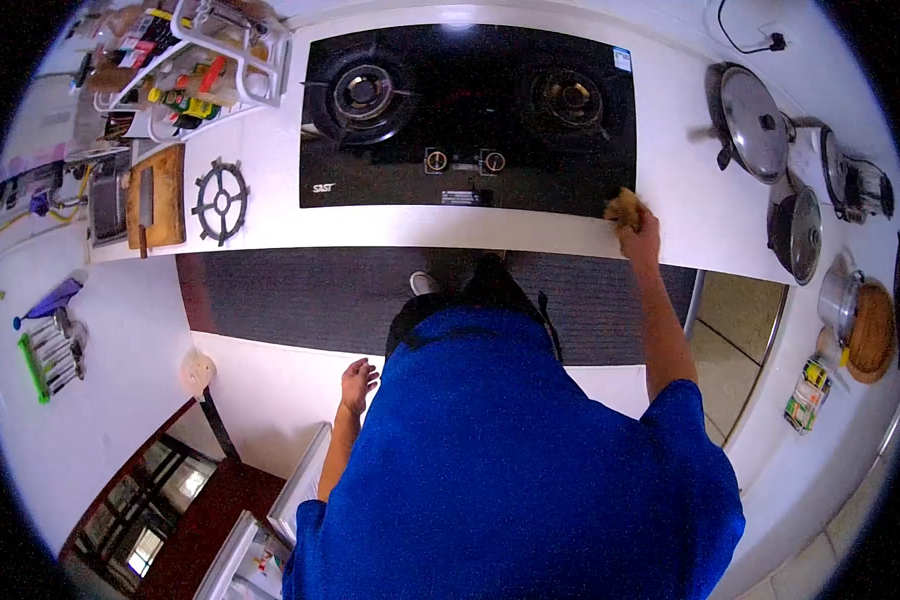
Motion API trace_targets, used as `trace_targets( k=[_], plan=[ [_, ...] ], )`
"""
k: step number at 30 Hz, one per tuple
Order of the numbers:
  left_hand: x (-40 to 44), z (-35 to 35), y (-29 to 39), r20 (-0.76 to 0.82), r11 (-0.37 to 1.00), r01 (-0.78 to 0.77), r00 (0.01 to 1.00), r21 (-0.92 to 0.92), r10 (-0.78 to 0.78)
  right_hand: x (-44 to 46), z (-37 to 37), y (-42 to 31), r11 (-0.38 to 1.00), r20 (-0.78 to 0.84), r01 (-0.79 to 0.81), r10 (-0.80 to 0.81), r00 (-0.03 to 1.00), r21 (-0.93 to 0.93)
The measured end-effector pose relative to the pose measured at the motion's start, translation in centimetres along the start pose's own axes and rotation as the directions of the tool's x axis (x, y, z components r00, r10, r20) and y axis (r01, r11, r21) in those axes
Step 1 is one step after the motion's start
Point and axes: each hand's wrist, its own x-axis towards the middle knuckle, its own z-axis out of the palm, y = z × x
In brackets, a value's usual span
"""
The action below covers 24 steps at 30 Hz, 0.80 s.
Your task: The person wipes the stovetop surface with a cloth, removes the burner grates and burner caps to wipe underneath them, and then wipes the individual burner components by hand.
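Brown and crumpled, a wad (623, 207) of what may be cloth or sponge lies at the glossy black hob's (390, 185) front right corner, near the front edge of the white worktop (270, 228). The right hand (642, 238) grips it from the near side, fingers pressed to it, though its own back conceals the exact pinch. The left hand (359, 384) hangs beside the blue shirt (510, 450), fingers loosely curled and slightly apart. That shirt hides most of the legs, leaving one pale shoe (424, 284) visible on the dark mat (290, 295). Toward the worktop's right end, a lidded pan (754, 124) stands among other cookware, and the round lens border cuts off whatever lies farther out. At the left end, a knife (146, 205) rests on a wooden board (170, 190), just beside a black ring-shaped pan support (220, 202). "SAST" reads clearly at the hob's front left corner (the only wording I can make out with confidence); the pale print midway along its front edge is too small, as is the blue-and-white sticker (622, 59) at its back right corner. Labels on the bottles (205, 85) in the white rack (240, 62), at the worktop's back left, are blurred.
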Motion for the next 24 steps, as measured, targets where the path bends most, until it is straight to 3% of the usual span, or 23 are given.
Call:
trace_targets(
  k=[1, 3, 5, 7, 9, 10, 11, 12, 14, 15, 16, 17, 18, 19, 20, 22, 24],
  plan=[
    [0.1, -0.1, 0.3, 0.003, 0.999, 0.006, 1.0, 0.048, -0.006, -0.4, 0.2, -1.2, 1.0, 0.001, 0.006, -0.006, 1.0, 0.002],
    [1.0, -1.0, -0.1, 0.009, 1.0, 0.004, 1.0, 0.03, -0.004, -1.7, 1.9, -3.4, 0.904, -0.098, 0.029, -0.078, 0.992, -0.427],
    [1.3, -2.0, 0.3, -0.001, 0.998, 0.016, 1.0, 0.062, -0.016, -3.1, 7.8, -1.7, 0.85, -0.17, 0.132, -0.25, 0.953, -0.51],
    [2.4, -3.8, -0.3, 0.015, 0.998, -0.012, 1.0, 0.06, 0.011, -5.7, 14.9, -4.0, 0.76, -0.147, 0.216, -0.378, 0.914, -0.612],
    [3.5, -6.3, -0.5, 0.058, 0.997, -0.071, 0.996, 0.037, 0.069, -8.2, 21.1, -7.8, 0.566, 0.078, 0.398, -0.504, 0.86, -0.722],
    [3.7, -7.4, -0.6, 0.068, 0.996, -0.078, 0.995, 0.037, 0.075, -10.0, 23.4, -12.7, 0.858, 0.072, 0.211, -0.2, 0.977, -0.469],
    [3.9, -8.5, -0.5, 0.058, 0.995, -0.093, 0.994, 0.025, 0.092, -11.9, 26.4, -15.2, 0.853, 0.126, 0.236, -0.2, 0.972, -0.464],
    [4.3, -9.6, -0.5, 0.048, 0.994, -0.112, 0.993, 0.011, 0.111, -13.1, 29.1, -16.9, 0.748, 0.202, 0.426, -0.378, 0.904, -0.509],
    [5.0, -12.3, -1.4, 0.075, 0.991, -0.133, 0.989, 0.033, 0.13, -14.9, 33.4, -20.6, 0.797, 0.354, 0.422, -0.28, 0.892, -0.432],
    [5.0, -13.3, -1.2, 0.044, 0.993, -0.104, 0.994, 0.057, 0.101, -15.6, 34.7, -22.3, 0.847, 0.412, 0.437, -0.297, 0.861, -0.303],
    [5.3, -14.0, -1.1, 0.021, 0.994, -0.078, 0.997, 0.083, 0.076, -15.4, 35.3, -23.3, 0.865, 0.5, 0.501, -0.428, 0.753, -0.013],
    [5.9, -14.9, -1.6, 0.027, 0.982, -0.083, 0.996, 0.167, 0.08, -14.2, 38.2, -21.7, 0.987, 0.733, 0.151, -0.143, 0.666, 0.055],
    [8.2, -16.9, -3.7, 0.093, 0.964, -0.129, 0.99, 0.234, 0.11, -14.9, 38.2, -21.9, 0.979, 0.672, 0.059, -0.179, 0.718, 0.197],
    [10.3, -18.7, -5.6, 0.159, 0.938, -0.182, 0.977, 0.294, 0.14, -15.0, 39.6, -20.0, 0.977, 0.534, 0.212, -0.194, 0.823, 0.029],
    [14.6, -20.4, -8.8, 0.292, 0.763, -0.408, 0.91, 0.501, 0.295, -16.6, 36.7, -22.0, 0.973, 0.463, 0.232, -0.212, 0.86, 0.014],
    [13.6, -20.1, -5.3, 0.436, 0.846, -0.408, 0.867, 0.344, 0.241, -17.2, 34.6, -19.3, 0.95, 0.244, 0.311, -0.294, 0.924, -0.033],
    [14.2, -19.2, -4.1, 0.342, 0.985, -0.168, 0.928, 0.03, 0.148, -17.9, 30.1, -16.7, 0.968, 0.189, 0.193, -0.222, 0.956, 0.161]
  ],
)
